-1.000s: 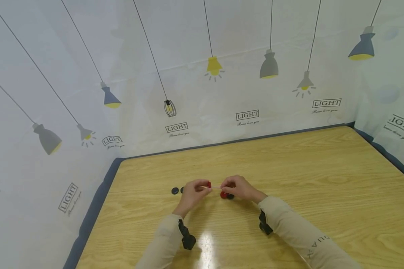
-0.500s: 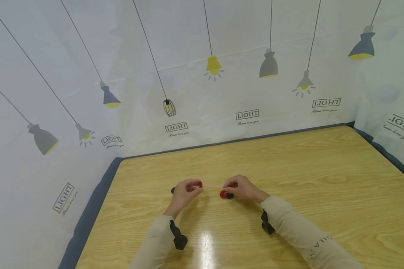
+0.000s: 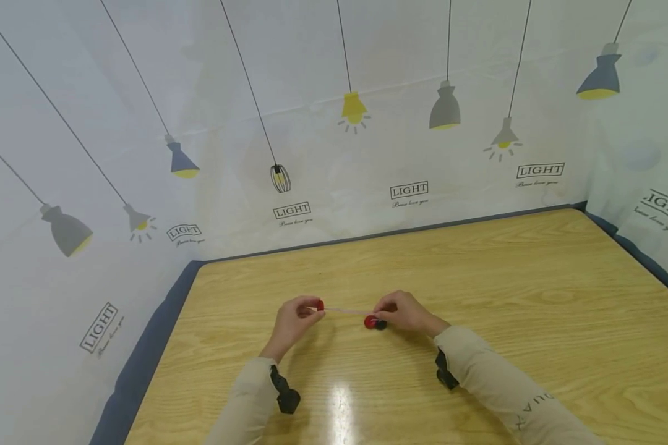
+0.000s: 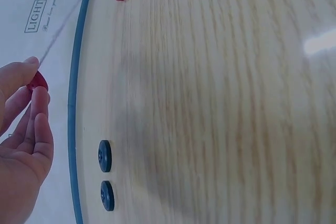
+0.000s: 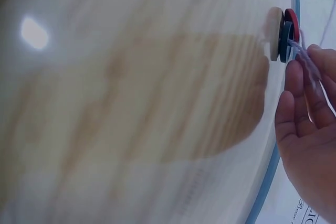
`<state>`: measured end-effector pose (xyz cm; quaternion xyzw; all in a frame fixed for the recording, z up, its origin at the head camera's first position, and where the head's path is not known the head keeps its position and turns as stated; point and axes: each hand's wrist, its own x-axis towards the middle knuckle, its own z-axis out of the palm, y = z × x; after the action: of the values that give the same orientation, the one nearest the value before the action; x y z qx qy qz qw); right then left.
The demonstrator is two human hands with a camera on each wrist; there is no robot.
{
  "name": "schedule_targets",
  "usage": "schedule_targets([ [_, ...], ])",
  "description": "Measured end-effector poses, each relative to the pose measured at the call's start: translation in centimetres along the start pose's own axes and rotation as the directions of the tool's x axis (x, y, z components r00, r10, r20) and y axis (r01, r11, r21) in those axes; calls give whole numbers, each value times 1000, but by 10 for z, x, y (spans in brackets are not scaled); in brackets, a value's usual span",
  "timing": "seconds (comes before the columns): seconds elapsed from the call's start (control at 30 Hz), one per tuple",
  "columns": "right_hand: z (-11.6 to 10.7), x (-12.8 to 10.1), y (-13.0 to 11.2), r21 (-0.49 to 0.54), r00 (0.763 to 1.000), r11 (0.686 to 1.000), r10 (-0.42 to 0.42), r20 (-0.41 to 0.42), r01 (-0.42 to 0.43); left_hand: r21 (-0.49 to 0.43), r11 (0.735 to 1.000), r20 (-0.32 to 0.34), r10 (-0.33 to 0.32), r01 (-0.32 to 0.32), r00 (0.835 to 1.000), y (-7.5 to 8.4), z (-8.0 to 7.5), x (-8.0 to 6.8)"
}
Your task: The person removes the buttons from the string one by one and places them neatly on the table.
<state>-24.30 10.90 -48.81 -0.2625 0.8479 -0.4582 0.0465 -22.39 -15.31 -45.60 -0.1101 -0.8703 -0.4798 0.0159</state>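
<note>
I am threading buttons onto a thin pale cord (image 3: 345, 310), which is running taut across the middle of the head frame between my two hands. On its left end I am pinching a small red button (image 3: 320, 305) between the thumb and fingertips of my left hand (image 3: 292, 319); the left wrist view is showing that button (image 4: 38, 82) at the left edge, tucked against my thumb with the cord rising away toward the top. My right hand (image 3: 403, 312) is curling around the cord's other end, just right of centre, where a red button (image 3: 370, 322) and a black button (image 3: 381, 324) are sitting stacked on the wooden table (image 3: 534, 296). The right wrist view is showing that stack (image 5: 286, 34) in the upper right with what looks like a pale disc beside it, though it is blurred. Two loose black buttons (image 4: 105, 176) are lying low in the left wrist view, near the table's dark edge.

I judge I am sliding the held red button along the cord. The next move is likely calling for steady tension and drawing it toward the stack, without letting the cord slip from my right fingers.
</note>
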Motion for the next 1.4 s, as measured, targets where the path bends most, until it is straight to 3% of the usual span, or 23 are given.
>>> schedule_targets([
  [0.27, -2, -2, 2, -21, 1000, 1000, 18, -6, -19, 22, 1000, -28, -5, 5, 1000, -8, -2, -1],
  [0.47, -3, -2, 4, -10, 1000, 1000, 15, 12, -15, 72, 997, -33, -38, 40, 999, -18, 6, -2],
  [0.7, -3, -1, 3, 6, 1000, 1000, -8, 22, 7, 194, 981, -86, 29, -12, 996, -23, 17, 1],
  [0.87, -3, -1, 2, 14, 1000, 1000, -3, 23, 2, 236, 972, -128, 33, -2, 991, -23, 21, 6],
  [1.4, -4, 2, 2, 11, 999, 1000, -2, 44, 1, 283, 959, -86, 40, -14, 996, -27, 24, 12],
])
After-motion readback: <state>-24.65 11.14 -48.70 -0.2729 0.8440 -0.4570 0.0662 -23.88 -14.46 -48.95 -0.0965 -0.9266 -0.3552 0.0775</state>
